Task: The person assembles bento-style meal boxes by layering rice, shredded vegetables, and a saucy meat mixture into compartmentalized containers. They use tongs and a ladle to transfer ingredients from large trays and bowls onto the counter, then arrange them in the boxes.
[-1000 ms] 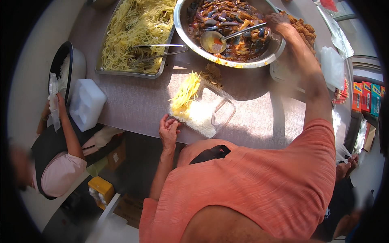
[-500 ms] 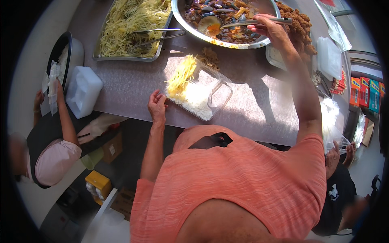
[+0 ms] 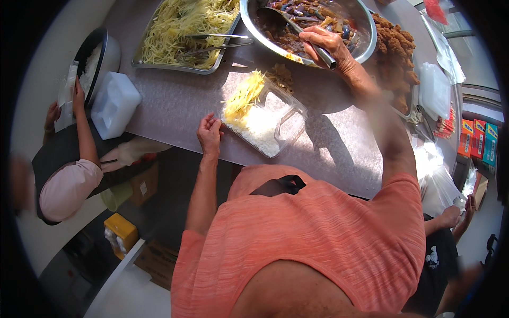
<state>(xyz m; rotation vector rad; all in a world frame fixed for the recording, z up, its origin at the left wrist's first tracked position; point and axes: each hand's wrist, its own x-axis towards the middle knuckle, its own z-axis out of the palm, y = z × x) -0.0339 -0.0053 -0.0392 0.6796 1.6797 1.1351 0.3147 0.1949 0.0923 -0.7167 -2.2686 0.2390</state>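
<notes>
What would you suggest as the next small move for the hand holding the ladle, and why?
Probably lift the ladle with the right hand from the round bowl toward the clear container, steadied by the left hand; it holds only rice and yellow shreds.

Counts, approx. where the fisheye bends things: 1 desk (image 3: 339, 153). 1 clear plastic meal box (image 3: 263, 116), open, w/ rice and yellow shreds. 1 rectangular steel tray (image 3: 139, 59) of yellow shreds, w/ 1 pair of tongs (image 3: 212, 42) on it. 1 round steel bowl (image 3: 369, 40) of dark stew, 1 ladle (image 3: 313, 45) in it. 1 heap of fried brown pieces (image 3: 395, 58). 1 rice pot (image 3: 106, 53). 1 white plastic jug (image 3: 114, 104). Coloured cartons (image 3: 477, 138) at right: 3, possibly more past the rim. Persons: 3 in view.
</notes>
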